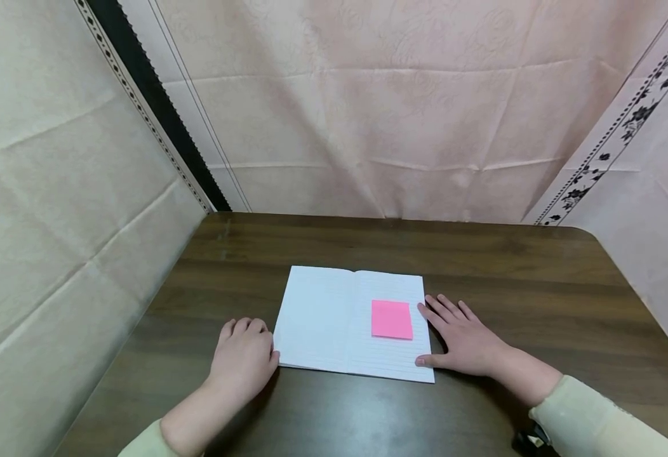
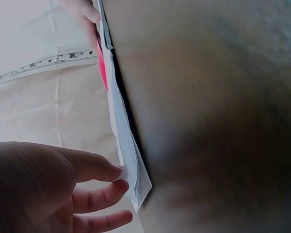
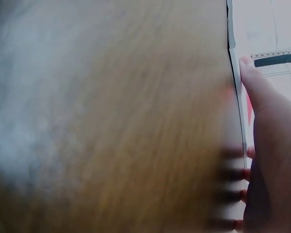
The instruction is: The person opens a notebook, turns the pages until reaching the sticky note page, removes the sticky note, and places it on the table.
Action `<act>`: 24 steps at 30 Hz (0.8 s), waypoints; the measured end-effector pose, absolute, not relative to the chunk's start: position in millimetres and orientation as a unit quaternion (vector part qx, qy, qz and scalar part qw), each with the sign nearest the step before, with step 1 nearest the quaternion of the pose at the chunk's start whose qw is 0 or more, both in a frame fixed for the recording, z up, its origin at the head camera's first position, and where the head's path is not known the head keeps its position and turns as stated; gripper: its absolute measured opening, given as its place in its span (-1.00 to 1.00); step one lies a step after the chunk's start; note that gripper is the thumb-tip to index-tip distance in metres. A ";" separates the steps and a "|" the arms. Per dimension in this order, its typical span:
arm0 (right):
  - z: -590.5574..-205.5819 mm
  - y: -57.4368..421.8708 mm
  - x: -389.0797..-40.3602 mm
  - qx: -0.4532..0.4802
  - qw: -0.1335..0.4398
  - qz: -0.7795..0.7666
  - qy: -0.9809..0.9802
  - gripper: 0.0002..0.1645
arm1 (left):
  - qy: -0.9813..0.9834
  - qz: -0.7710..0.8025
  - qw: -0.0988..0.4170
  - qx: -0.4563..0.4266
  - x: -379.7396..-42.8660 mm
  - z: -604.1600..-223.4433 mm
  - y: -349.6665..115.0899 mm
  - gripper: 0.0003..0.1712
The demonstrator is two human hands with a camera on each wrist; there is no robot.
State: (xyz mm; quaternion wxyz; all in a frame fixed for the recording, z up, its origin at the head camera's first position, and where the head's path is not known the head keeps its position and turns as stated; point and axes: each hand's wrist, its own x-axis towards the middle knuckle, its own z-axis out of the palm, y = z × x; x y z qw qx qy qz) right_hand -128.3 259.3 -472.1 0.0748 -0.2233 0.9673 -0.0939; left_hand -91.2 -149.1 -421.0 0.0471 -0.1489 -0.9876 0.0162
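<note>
An open notebook [image 1: 317, 317] with white lined pages lies on the wooden table. On its right page sits a square pink sticky note [image 1: 392, 320]. My left hand [image 1: 244, 358] is at the notebook's lower left edge, the thumb tip touching the page edge and the fingers loosely bent beside it. The left wrist view shows that thumb [image 2: 104, 167] and the fingertips close together at the layered page corner. At the right edge my right hand [image 1: 465, 336] rests with spread fingers, its thumb and index fingertips on the page margin and the other fingers reaching past the edge.
The brown wooden table [image 1: 482, 266] extends round the notebook on all sides. Pale patterned cloth [image 1: 397, 127] hangs behind it and at both sides. A small black object [image 1: 531, 441] shows at the right sleeve cuff.
</note>
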 end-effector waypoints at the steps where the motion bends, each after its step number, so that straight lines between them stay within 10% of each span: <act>1: -471.9 259.0 -127.9 -0.223 0.076 -0.094 0.967 0.37 | -0.988 0.021 0.042 -0.150 -91.4 -421.5 -148.9 -0.79; 24: -470.9 259.0 -127.9 -0.225 0.075 -0.101 0.966 0.36 | -0.987 0.060 0.003 -0.148 -93.4 -425.2 -147.7 -0.74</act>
